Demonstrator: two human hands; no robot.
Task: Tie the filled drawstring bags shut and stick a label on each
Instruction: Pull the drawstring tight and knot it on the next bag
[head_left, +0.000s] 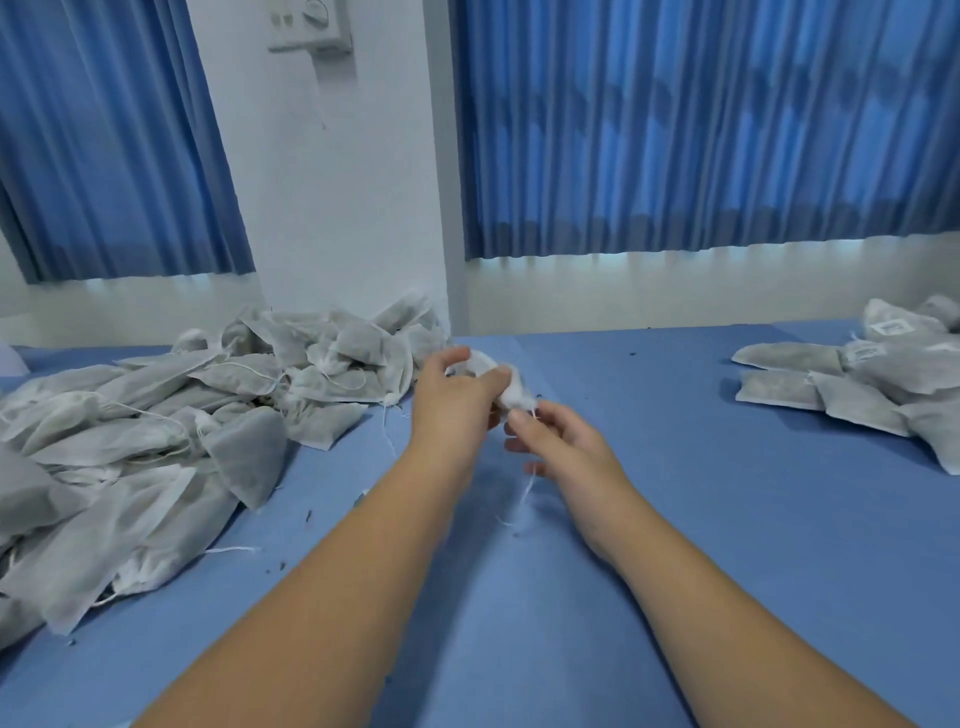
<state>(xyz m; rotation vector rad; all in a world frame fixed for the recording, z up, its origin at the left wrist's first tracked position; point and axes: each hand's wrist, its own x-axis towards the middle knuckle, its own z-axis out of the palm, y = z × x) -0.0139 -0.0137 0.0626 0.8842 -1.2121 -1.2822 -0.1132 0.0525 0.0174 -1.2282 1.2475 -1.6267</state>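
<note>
Above the middle of the blue table, my left hand (456, 399) grips a small white drawstring bag (511, 391) by its gathered neck. Most of the bag is hidden behind that hand. Just to the right, my right hand (558, 434) pinches the bag's white string (525, 496), whose loose end hangs down toward the table. A large heap of filled white bags (156, 441) with loose strings lies on the left. Labelled bags (872, 384) are stacked at the far right, white stickers showing on two of them.
The table is covered with a blue cloth (649, 467) speckled with dark crumbs. Blue curtains (701, 130) hang behind, with a white wall pillar (337, 182) between them. A loose white string (234, 550) lies by the left heap.
</note>
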